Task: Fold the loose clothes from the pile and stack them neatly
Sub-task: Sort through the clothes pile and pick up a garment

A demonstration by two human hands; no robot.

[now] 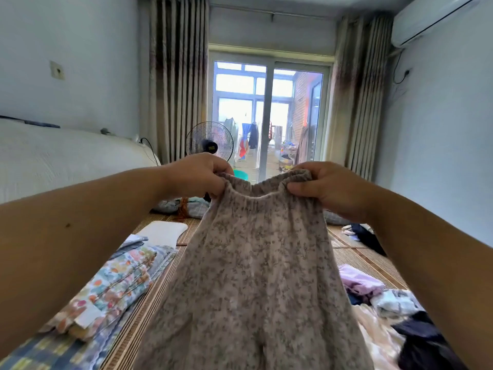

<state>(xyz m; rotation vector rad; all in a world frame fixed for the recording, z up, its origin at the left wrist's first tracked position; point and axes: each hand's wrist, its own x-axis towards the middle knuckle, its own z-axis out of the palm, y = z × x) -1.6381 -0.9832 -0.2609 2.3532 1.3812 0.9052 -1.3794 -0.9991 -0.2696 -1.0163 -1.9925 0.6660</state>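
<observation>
A pair of beige trousers with a small grey flower print (256, 276) hangs in front of me by its elastic waistband. My left hand (198, 176) grips the waistband's left end and my right hand (324, 186) grips its right end, both raised at chest height. The legs hang down past the bottom of the view. A stack of folded clothes (112, 287) with a bright floral piece on top lies at the lower left on the woven mat (144, 311). A loose pile of clothes (386, 313), lilac, white, pink and dark, lies at the lower right.
A white pillow (162, 232) lies on the mat beyond the stack. More crumpled cloth (184, 206) sits at the mat's far end, dark clothes (365, 236) at the right. A standing fan (209, 141) and glass balcony doors are behind. A white bed (61, 158) runs along the left.
</observation>
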